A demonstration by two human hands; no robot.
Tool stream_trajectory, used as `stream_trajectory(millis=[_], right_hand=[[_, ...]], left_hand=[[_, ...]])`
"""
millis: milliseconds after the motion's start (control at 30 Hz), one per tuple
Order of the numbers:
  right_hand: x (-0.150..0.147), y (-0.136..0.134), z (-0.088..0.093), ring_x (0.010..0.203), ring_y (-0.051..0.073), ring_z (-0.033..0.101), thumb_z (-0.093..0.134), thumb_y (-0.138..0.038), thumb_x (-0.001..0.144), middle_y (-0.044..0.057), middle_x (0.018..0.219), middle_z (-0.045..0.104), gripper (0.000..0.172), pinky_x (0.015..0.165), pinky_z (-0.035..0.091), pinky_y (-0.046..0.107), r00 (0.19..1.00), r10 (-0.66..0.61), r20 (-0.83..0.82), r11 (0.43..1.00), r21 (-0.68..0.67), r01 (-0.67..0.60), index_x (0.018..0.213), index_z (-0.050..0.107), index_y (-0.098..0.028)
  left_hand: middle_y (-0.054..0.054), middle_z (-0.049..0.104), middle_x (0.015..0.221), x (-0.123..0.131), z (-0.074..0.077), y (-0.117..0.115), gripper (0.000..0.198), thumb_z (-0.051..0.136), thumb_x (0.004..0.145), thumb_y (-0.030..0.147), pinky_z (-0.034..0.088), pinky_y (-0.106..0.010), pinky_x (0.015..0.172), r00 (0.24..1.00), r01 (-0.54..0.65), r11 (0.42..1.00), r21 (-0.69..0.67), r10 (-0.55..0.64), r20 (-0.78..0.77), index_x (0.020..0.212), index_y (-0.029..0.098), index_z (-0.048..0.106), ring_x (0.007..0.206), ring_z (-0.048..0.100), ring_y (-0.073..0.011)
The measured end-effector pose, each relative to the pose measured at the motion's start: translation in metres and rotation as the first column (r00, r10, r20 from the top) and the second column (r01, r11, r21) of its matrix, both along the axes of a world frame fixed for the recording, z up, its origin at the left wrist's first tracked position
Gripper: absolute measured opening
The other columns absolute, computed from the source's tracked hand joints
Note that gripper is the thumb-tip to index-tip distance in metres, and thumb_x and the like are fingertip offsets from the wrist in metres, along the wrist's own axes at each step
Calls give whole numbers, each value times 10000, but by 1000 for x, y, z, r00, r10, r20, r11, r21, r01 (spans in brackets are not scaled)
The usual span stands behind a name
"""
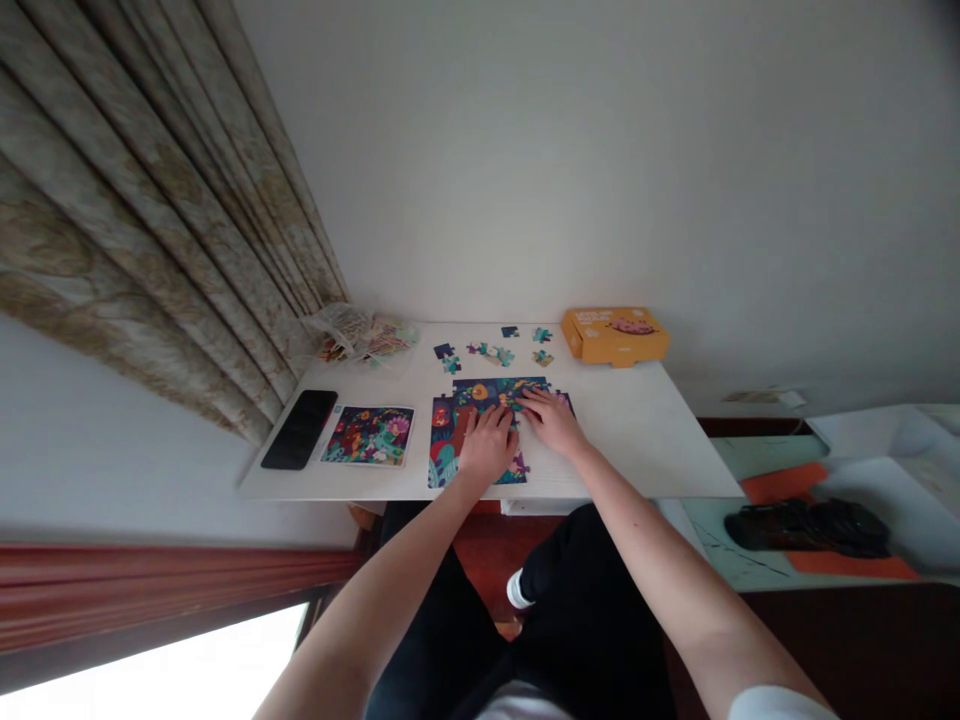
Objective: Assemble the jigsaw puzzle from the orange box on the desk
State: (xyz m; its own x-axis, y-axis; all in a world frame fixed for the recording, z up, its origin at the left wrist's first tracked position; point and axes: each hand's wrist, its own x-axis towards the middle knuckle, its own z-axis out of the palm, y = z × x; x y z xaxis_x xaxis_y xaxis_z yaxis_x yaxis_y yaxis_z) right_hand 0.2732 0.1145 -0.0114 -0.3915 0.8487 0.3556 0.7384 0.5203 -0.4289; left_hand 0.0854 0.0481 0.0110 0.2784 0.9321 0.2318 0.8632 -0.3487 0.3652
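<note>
A partly joined, colourful jigsaw puzzle [444,440] lies near the front edge of the white table. My left hand [489,440] rests on its middle, fingers spread and pointing away from me. Beside it, my right hand [553,422] lies over the puzzle's right part with its fingers stretched out toward the upper right area. Neither hand visibly holds a piece; both cover parts of the picture. Behind the puzzle lie several loose pieces [501,354]. To the left is a reference picture card [369,436] with similar artwork.
A black phone [301,430] lies at the table's left edge. Behind it is a clear plastic bag [352,335] with coloured contents. An orange puzzle box [615,336] stands at the back right. Right of the table, a dark object [810,527] sits on a lower surface.
</note>
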Motion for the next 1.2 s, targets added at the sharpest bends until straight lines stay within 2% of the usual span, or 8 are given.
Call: stream_trajectory(millis=[267,467,633,767,933,1067,1200], right_hand=[[-1,-4,14,1319,267,636,554,-164,989,101,1364,710,342,1160,478,495,991,-1,132,1000,-1,1,1250,767,-226],[-7,-5,14,1320,275,627,515,-148,995,88,1355,717,371,1152,470,506,981,-53,188,999,3,53,1250,767,-243],[-6,-7,8,1416,296,546,448,-162,1024,112,1463,638,433,1185,411,561,974,-26,226,998,-48,38,1381,686,-222],[-1,-13,7,1501,296,445,406,-262,1070,121,1574,526,466,1222,355,560,970,-5,242,997,-71,23,1501,571,-201],[12,-27,9,1494,312,448,353,-361,1094,126,1580,520,478,1215,323,623,969,-142,201,988,-25,150,1491,580,-225],[36,-41,3,1439,336,501,362,-405,1088,134,1536,571,466,1158,366,669,950,-283,134,958,0,286,1454,611,-260],[62,-54,-6,1391,315,551,432,-393,1060,140,1465,634,427,1162,398,611,958,-279,67,960,13,279,1384,666,-242]], left_hand=[[-98,599,1513,0,-4,1,401,505,1019,276,315,-549,1259,999,-5,1000,22,6,-39,1394,220,637,1435,515,-282],[-92,608,1505,1,-3,1,397,499,1023,280,333,-548,1256,998,-11,999,41,14,-68,1387,215,645,1423,528,-276],[-90,607,1506,1,-2,1,387,497,1025,276,331,-543,1255,998,-16,999,51,19,-59,1374,213,651,1416,534,-272],[-101,605,1507,0,-2,1,386,509,1023,280,331,-548,1254,998,-11,999,44,13,-57,1373,204,653,1417,533,-282],[-104,598,1513,-1,-3,2,387,517,1021,278,329,-548,1256,999,-11,999,36,13,-49,1379,220,651,1421,530,-282],[-101,600,1512,-1,-3,2,387,511,1023,280,328,-548,1257,998,-13,999,31,15,-53,1378,217,651,1423,527,-284],[-110,602,1507,-1,-2,2,393,504,1021,275,330,-552,1255,997,-14,1000,27,15,-69,1378,207,652,1420,526,-287]])
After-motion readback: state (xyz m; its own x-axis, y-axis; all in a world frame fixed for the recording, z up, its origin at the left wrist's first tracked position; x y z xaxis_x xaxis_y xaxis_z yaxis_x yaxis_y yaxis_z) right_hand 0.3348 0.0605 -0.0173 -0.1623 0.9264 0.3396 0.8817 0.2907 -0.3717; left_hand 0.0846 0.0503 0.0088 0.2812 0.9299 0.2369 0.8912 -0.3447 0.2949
